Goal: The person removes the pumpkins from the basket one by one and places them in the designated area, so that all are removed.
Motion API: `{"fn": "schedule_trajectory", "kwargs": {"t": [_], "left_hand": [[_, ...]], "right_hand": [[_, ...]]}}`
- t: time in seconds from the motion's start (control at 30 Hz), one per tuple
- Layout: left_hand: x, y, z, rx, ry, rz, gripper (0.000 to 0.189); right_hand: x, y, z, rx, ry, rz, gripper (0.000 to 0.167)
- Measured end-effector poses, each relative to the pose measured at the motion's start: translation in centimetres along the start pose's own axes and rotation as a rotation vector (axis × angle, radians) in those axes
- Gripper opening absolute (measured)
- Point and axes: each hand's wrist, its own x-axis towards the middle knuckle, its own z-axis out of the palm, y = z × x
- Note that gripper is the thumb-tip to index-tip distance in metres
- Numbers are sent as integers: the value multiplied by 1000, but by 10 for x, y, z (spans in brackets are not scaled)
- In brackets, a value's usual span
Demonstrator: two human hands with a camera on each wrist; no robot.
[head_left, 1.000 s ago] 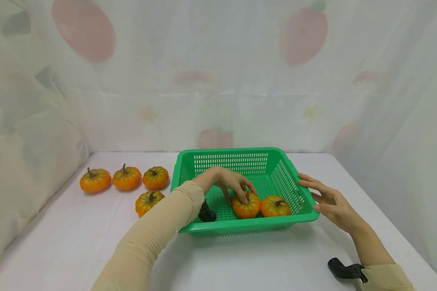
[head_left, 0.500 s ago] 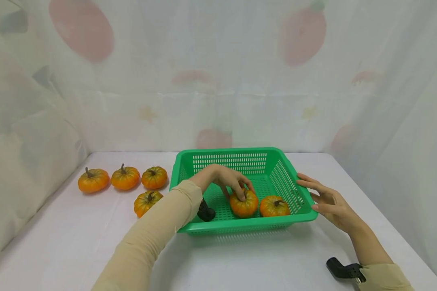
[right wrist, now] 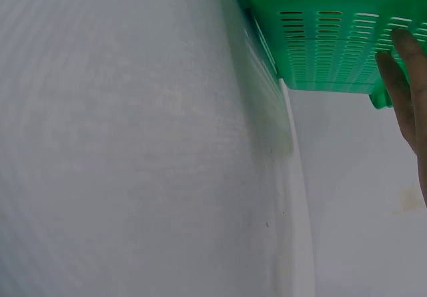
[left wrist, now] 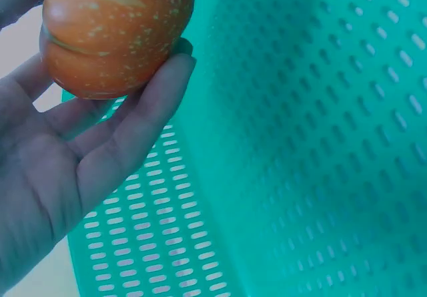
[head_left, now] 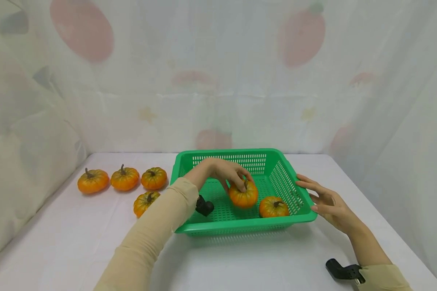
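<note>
An orange pumpkin (head_left: 243, 195) with greenish ribs is held from above by my left hand (head_left: 226, 173), inside the green basket (head_left: 236, 224). In the left wrist view the fingers (left wrist: 143, 120) bend around the speckled pumpkin (left wrist: 120, 37), over the basket's slotted walls. A second pumpkin (head_left: 274, 207) sits in the basket's near right corner. My right hand (head_left: 329, 203) rests at the basket's right rim, thumb near the front corner. The right wrist view shows its fairly straight fingers (right wrist: 400, 93) against the slotted side.
Left of the basket, several pumpkins lie on the white table (head_left: 76, 242): a row of three, with a pumpkin (head_left: 93, 181) at its left end, and another pumpkin (head_left: 145, 203) nearer, partly behind the left sleeve. A printed curtain (head_left: 218, 81) hangs behind the table.
The left hand has raised its pumpkin a little from the basket floor, and a gap to the second pumpkin has opened. The right hand stays at the rim.
</note>
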Motion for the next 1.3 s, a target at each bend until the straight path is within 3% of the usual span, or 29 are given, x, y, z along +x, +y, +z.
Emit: {"fn": "schedule_trajectory", "kwargs": {"t": [0.47, 0.9, 1.3], "left_hand": [[-31, 7, -14, -18, 125, 64, 47], [-54, 14, -18, -31, 149, 125, 48], [-89, 7, -22, -25, 228, 138, 47]], "right_hand": [[-1, 1, -2, 21, -6, 7, 60], [-1, 1, -5, -25, -2, -6, 61], [-1, 4, -7, -19, -23, -39, 63]]}}
